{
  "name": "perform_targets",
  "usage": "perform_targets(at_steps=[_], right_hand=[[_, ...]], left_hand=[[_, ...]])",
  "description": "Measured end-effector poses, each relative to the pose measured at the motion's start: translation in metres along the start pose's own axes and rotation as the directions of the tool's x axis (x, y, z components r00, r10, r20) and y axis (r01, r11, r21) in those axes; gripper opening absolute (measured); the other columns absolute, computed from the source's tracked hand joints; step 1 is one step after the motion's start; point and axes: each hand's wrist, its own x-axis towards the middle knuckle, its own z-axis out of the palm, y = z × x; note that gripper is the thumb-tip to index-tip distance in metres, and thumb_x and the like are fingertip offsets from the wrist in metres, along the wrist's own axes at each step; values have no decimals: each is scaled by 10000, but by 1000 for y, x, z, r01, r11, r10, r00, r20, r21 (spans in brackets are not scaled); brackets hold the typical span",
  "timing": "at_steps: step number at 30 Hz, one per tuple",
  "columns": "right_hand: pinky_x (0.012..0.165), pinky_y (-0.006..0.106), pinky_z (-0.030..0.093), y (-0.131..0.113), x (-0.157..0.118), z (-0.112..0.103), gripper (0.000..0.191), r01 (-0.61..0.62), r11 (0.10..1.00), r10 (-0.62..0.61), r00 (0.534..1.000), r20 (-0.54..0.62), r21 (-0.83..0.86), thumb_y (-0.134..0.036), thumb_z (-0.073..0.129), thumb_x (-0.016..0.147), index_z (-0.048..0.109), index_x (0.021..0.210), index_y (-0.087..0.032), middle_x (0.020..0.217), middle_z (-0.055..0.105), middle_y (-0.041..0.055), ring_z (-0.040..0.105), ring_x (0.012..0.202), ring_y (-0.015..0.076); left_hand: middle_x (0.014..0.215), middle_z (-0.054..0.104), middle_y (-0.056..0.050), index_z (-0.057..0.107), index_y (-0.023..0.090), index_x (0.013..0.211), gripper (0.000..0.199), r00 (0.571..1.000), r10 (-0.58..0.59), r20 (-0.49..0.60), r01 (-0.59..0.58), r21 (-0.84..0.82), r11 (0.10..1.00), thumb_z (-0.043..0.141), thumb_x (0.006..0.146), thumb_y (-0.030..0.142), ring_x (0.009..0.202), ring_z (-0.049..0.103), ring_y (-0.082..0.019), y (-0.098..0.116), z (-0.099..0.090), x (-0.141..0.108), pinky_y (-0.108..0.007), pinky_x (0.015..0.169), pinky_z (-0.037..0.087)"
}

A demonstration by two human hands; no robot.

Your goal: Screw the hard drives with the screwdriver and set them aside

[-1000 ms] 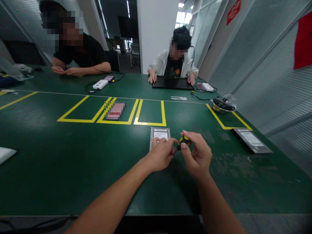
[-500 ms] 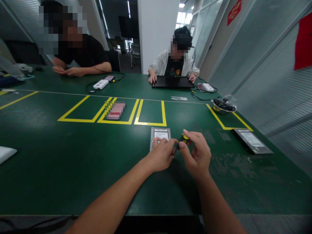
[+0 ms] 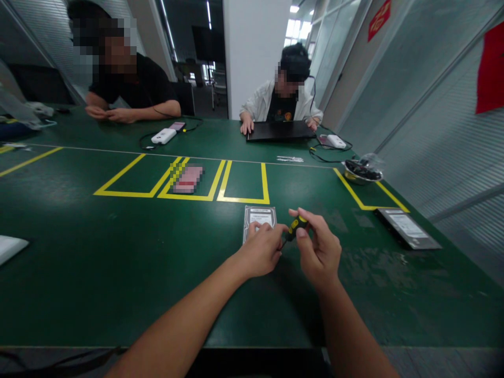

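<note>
A silver hard drive (image 3: 260, 214) with a white label lies on the green table in front of me. My left hand (image 3: 263, 249) is closed over its near part, hiding that end. In my right hand (image 3: 319, 247), the fingertips grip a short black-and-yellow screwdriver (image 3: 297, 226). Its thin shaft slants down and left to the fingers of my left hand, near the drive's right side. Where the tip ends is hidden.
A second drive (image 3: 411, 229) lies to the right, below a metal bowl (image 3: 362, 172) of dark items. Yellow tape outlines mark the table (image 3: 189, 294). Across it, one person holds a black panel (image 3: 280, 131); another rests both forearms. A white object (image 3: 11, 249) sits far left.
The screwdriver handle has turned between the fingers of my right hand, and its index finger has shifted left. My left hand and the drive look unmoved. The black panel across the table tilts slightly differently.
</note>
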Motion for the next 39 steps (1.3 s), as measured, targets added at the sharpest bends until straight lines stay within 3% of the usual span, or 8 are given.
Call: perform_targets(at_steps=[5, 16, 22, 28, 33, 39], right_hand=[[886, 436, 485, -3, 1, -1, 429, 38, 999, -38, 999, -2, 13, -127, 484, 880, 573, 1275, -268, 1188, 649, 69, 596, 1084, 228], [708, 352, 504, 0, 1, 1, 426, 61, 998, -62, 997, -43, -29, -144, 636, 802, 609, 1204, -280, 1046, 630, 60, 602, 921, 199], [803, 404, 511, -2, 2, -1, 438, 65, 998, -65, 998, 6, 19, -123, 554, 843, 577, 1256, -267, 1172, 652, 80, 609, 1036, 230], [674, 340, 503, 1, 1, 0, 383, 50, 998, -53, 996, -65, -33, -163, 687, 765, 623, 1132, -256, 1024, 636, 61, 607, 882, 197], [769, 397, 520, -1, 0, 1, 360, 28, 999, -27, 999, -33, 25, -167, 574, 844, 591, 1194, -249, 1169, 645, 93, 605, 1043, 237], [717, 362, 522, 1, 0, 2, 342, 46, 999, -46, 994, -95, -5, -171, 695, 762, 609, 1084, -246, 1014, 639, 65, 614, 940, 216]], left_hand=[[938, 630, -26, 388, 222, 1183, 430, 1000, -4, 18, 4, -1, 1000, 542, 788, 153, 1003, 512, -274, 1, -2, 0, -449, 925, 273], [1065, 604, -57, 397, 223, 1161, 398, 1000, 2, 12, -2, 40, 999, 545, 794, 173, 1046, 498, -284, -2, 3, 1, -461, 933, 281], [1003, 603, -45, 393, 213, 1167, 408, 1000, 11, 3, -11, 37, 999, 545, 791, 170, 1008, 509, -279, -2, 2, 1, -463, 921, 292], [1082, 598, -56, 420, 215, 1146, 365, 1000, 27, -1, -27, 44, 999, 530, 802, 166, 1047, 500, -283, -3, 4, 1, -466, 924, 289], [985, 612, -38, 409, 216, 1165, 394, 1000, 16, 14, -16, 24, 1000, 543, 798, 170, 1006, 509, -275, -2, 2, 1, -456, 904, 299], [1078, 599, -65, 412, 218, 1175, 386, 1000, 11, 19, -12, 42, 999, 533, 811, 175, 1044, 498, -282, -2, 2, 0, -462, 926, 286]])
